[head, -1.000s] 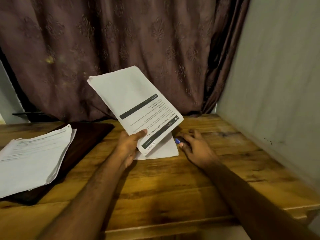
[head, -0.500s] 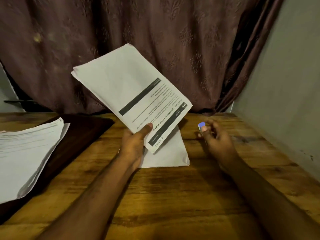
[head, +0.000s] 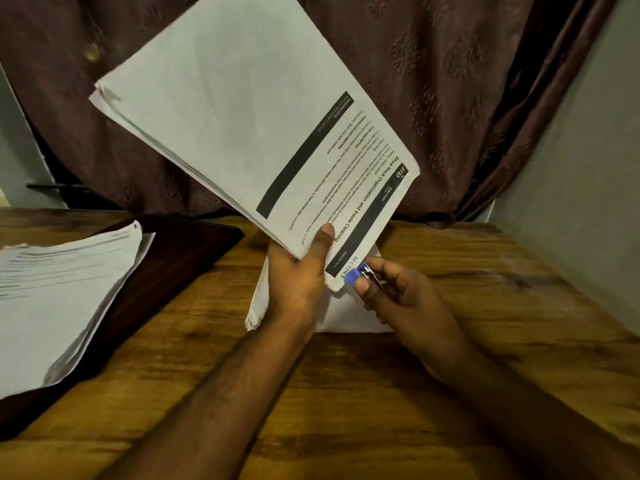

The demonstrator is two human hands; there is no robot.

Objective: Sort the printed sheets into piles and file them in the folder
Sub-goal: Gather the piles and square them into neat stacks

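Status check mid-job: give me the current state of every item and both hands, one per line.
Left hand: grips the held stack at its lower corner.
Held stack of printed sheets: lifted off the table, tilted, print upside down.
Right hand: pinches the blue clip.
Blue clip: at the held stack's corner; whether clamped on, unclear.
Sheets under the hands: flat on the wooden table.
Left pile: lying on the dark folder.

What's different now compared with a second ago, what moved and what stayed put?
The right hand lifted a small blue clip off the table and brought it left to the near corner of the stack of sheets. The left hand went on gripping that raised stack. The pile on the dark folder and the sheets lying underneath stayed put.
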